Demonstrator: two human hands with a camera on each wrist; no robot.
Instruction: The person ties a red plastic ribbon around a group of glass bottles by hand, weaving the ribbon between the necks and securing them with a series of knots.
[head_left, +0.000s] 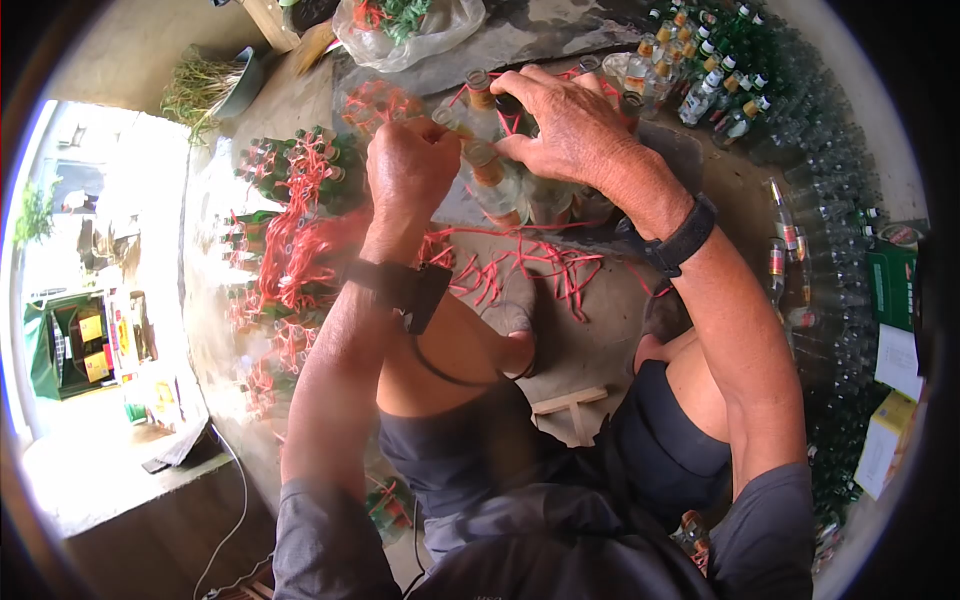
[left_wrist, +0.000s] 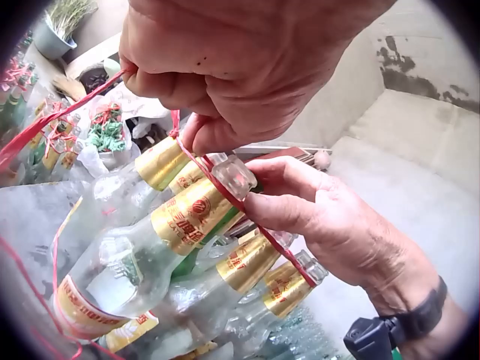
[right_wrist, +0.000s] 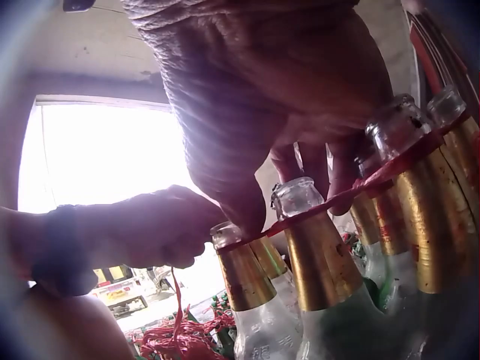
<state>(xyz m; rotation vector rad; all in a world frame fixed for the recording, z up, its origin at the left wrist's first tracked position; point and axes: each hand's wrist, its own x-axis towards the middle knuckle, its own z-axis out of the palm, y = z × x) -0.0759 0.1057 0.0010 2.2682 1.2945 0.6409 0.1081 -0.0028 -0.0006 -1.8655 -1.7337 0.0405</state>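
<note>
Nearest are the person's bare knees (head_left: 440,350), and just past them cut strings (head_left: 540,265) lie scattered on the concrete floor (head_left: 600,340). Above those the left hand (head_left: 408,165) is a fist, its grip clamped on one end of a red string (left_wrist: 225,191) and drawing it taut towards the person. The right hand (head_left: 570,125) lies over a cluster of clear bottles (head_left: 500,185) with gold foil necks, which stand close together on the floor. Its thumb and fingers (left_wrist: 281,210) are curled, pinning the string against the necks just under the open mouths. From the right wrist view the string runs in a line from neck to neck.

The step in hand looks like binding the necks into one bundle, with the loop laid round but no knot to be seen. The next move would call for holding the tension while the free end is brought round and knotted, and for the right hand not lifting off, or the loop may slip up over the rims.

Farther off, tied bundles (head_left: 300,180) with red tails stand to the left, green bottles (head_left: 720,60) crowd the right rear, and a plastic bag (head_left: 410,30) sits at the far edge
</note>
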